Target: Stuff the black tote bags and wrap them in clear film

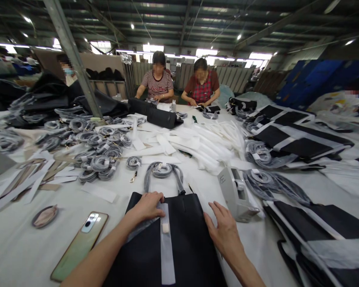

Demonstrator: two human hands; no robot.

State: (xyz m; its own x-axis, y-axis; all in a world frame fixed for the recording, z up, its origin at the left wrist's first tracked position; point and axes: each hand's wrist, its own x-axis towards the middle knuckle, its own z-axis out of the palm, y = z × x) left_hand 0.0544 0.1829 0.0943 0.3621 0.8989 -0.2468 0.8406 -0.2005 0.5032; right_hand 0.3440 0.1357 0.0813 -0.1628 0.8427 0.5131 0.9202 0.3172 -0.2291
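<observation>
A black tote bag lies in front of me, its wrapped handles pointing away. Down its front runs a white strip with a small pale square piece on it. My left hand grips the bag's top edge, its fingers bent over the edge and its thumb beside the strip's upper end. Some translucent wrapping shows under that wrist. Against the bag's right edge rests my right hand, fingers stretched and apart. A coiled wrapped strap lies between the handles.
A phone lies to the left, near loose strips and coiled straps. A tape dispenser stands right of the bag. Wrapped black bags pile up at right. Two people work across the table; a metal post rises at left.
</observation>
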